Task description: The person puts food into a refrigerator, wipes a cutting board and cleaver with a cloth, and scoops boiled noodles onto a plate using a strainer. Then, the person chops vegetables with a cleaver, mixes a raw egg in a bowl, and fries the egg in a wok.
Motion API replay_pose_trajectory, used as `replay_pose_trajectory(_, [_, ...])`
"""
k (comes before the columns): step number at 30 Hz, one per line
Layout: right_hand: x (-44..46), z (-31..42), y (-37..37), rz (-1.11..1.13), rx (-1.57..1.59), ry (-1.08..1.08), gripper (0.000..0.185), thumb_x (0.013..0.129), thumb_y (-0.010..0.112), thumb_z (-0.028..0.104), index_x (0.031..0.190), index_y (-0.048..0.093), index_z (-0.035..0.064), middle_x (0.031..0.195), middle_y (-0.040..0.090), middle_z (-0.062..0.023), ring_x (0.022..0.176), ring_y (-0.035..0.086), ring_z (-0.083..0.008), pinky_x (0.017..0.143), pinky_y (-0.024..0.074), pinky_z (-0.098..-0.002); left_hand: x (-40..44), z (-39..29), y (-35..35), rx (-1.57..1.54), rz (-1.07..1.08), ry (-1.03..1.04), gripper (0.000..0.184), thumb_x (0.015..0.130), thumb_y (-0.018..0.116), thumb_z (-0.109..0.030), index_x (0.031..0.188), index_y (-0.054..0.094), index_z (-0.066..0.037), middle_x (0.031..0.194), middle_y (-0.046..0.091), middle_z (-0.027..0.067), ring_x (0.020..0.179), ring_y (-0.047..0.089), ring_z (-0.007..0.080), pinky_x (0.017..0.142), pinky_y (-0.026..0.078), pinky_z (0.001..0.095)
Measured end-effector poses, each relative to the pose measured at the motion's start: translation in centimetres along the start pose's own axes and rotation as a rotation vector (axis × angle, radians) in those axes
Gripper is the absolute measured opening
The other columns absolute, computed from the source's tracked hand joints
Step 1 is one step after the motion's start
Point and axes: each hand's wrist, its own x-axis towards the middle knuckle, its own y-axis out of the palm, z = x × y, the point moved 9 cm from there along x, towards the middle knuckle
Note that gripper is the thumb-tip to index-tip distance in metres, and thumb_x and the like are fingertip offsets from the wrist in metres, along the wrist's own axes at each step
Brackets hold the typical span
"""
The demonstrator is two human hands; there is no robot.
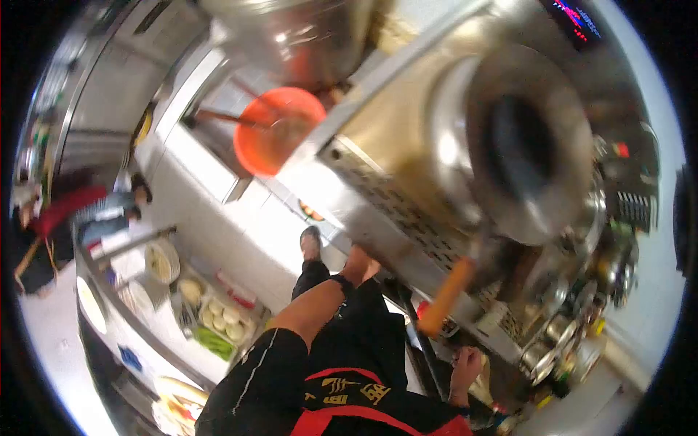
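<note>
My left hand (361, 266) is at the end of my bent arm, close to the front edge of the steel stove (349, 211). Its fingers are too blurred and small to make out. My right hand (466, 365) is low on the right with fingers curled in. A pale, long thing (483, 385) lies right beside it; whether the hand grips it is unclear. Between and beyond my hands, a wok (545, 211) with a wooden handle (446, 298) sits tilted on the stove, its handle toward me and neither hand on it.
An orange bucket (254, 149) with long-handled tools stands beyond the stove. Bowls and ladles (560, 330) crowd the right. A shelf at left holds stacked plates (161, 261), pale round items (218, 320) and green vegetables (212, 341). Another person (80, 207) is at far left.
</note>
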Motion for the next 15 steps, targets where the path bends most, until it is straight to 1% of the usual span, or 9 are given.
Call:
replay_pose_trajectory(1, [-0.4, -1.1, 0.4, -0.003, 0.011, 0.066, 0.018, 0.098, 0.055, 0.019, 0.096, 0.059, 0.0020, 0.072, 0.060, -0.0044, 0.059, 0.052, -0.0085, 0.054, 0.0430, -0.0253, 1.2, -2.8, 0.9, 0.354, 0.244, 0.006, 0.032, 0.087, 0.061, -0.032, 0.109, 0.069, -0.010, 0.109, 0.068, 0.0143, 0.104, 0.062, 0.0367, 0.089, 0.049, 0.0460])
replay_pose_trajectory(3, [-0.8, -3.0, 1.5, 0.049, -0.050, 0.058, 0.021, 0.098, 0.053, 0.022, 0.096, 0.058, 0.0024, 0.072, 0.060, -0.0050, 0.058, 0.053, -0.0099, 0.054, 0.0432, -0.0256, 2.6, -10.4, 2.8, 1.036, 0.722, 0.297, 0.030, 0.087, 0.060, -0.028, 0.105, 0.068, -0.005, 0.101, 0.069, 0.0131, 0.094, 0.065, 0.0389, 0.080, 0.052, 0.0459])
replay_pose_trajectory(4, [-0.7, -5.1, 1.7, 0.069, -0.074, 0.060, 0.024, 0.099, 0.051, 0.025, 0.095, 0.058, 0.0029, 0.073, 0.061, -0.0055, 0.057, 0.054, -0.0113, 0.054, 0.0434, -0.0260, 2.2, -7.1, 1.4, 1.099, 0.939, 0.047, 0.027, 0.086, 0.060, -0.024, 0.098, 0.066, 0.000, 0.090, 0.068, 0.0180, 0.084, 0.065, 0.0416, 0.072, 0.053, 0.0466])
replay_pose_trajectory(5, [-0.8, -6.6, 1.7, 0.081, -0.099, 0.055, 0.024, 0.099, 0.051, 0.025, 0.095, 0.058, 0.0029, 0.073, 0.061, -0.0055, 0.057, 0.054, -0.0113, 0.054, 0.0434, -0.0260, 2.7, -5.4, -1.0, 1.087, 0.921, 0.028, 0.027, 0.086, 0.060, -0.024, 0.098, 0.066, 0.000, 0.090, 0.068, 0.0180, 0.084, 0.065, 0.0416, 0.072, 0.053, 0.0466])
replay_pose_trajectory(7, [-0.1, -14.9, 1.3, 0.268, -0.435, 0.440, 0.034, 0.101, 0.045, 0.034, 0.093, 0.058, 0.0039, 0.077, 0.065, -0.0078, 0.061, 0.060, -0.0159, 0.056, 0.0472, -0.0265, 5.5, -0.7, -8.0, 1.151, 0.685, -0.138, 0.028, 0.088, 0.056, -0.022, 0.101, 0.062, 0.002, 0.087, 0.067, 0.0193, 0.084, 0.066, 0.0390, 0.073, 0.054, 0.0473])
replay_pose_trajectory(8, [1.0, -17.5, 0.4, 0.266, -0.448, 0.434, 0.034, 0.101, 0.045, 0.034, 0.093, 0.058, 0.0039, 0.077, 0.065, -0.0078, 0.061, 0.060, -0.0159, 0.056, 0.0472, -0.0265, 6.8, 1.6, -11.4, 1.289, 0.623, -0.177, 0.023, 0.086, 0.058, -0.020, 0.099, 0.064, -0.002, 0.094, 0.066, 0.0184, 0.083, 0.067, 0.0355, 0.069, 0.054, 0.0460])
replay_pose_trajectory(10, [-0.5, -25.6, -1.0, 0.322, 0.190, 1.044, 0.039, 0.097, 0.055, 0.038, 0.101, 0.060, 0.0000, 0.086, 0.063, -0.0183, 0.066, 0.064, -0.0297, 0.048, 0.0493, -0.0338, 8.7, 7.5, -17.4, 1.477, 0.452, -0.219, 0.019, 0.083, 0.059, -0.016, 0.098, 0.065, -0.005, 0.102, 0.064, 0.0169, 0.084, 0.068, 0.0305, 0.065, 0.055, 0.0441])
replay_pose_trajectory(13, [0.7, -26.5, -0.6, 0.274, 0.151, 0.957, 0.040, 0.097, 0.054, 0.039, 0.101, 0.060, -0.0006, 0.086, 0.063, -0.0194, 0.066, 0.063, -0.0309, 0.050, 0.0504, -0.0355, 13.3, 13.0, -21.7, 1.458, 0.215, -0.200, 0.031, 0.082, 0.060, -0.009, 0.112, 0.057, -0.003, 0.111, 0.060, 0.0157, 0.092, 0.066, 0.0298, 0.070, 0.056, 0.0427])
replay_pose_trajectory(15, [1.3, -26.5, -0.1, 0.260, 0.111, 0.910, 0.041, 0.097, 0.054, 0.039, 0.101, 0.060, -0.0010, 0.087, 0.063, -0.0202, 0.067, 0.063, -0.0318, 0.050, 0.0511, -0.0367, 16.5, 13.3, -20.8, 1.468, 0.184, 0.032, 0.049, 0.083, 0.060, -0.012, 0.129, 0.045, -0.002, 0.121, 0.054, 0.0155, 0.105, 0.058, 0.0339, 0.079, 0.054, 0.0421])
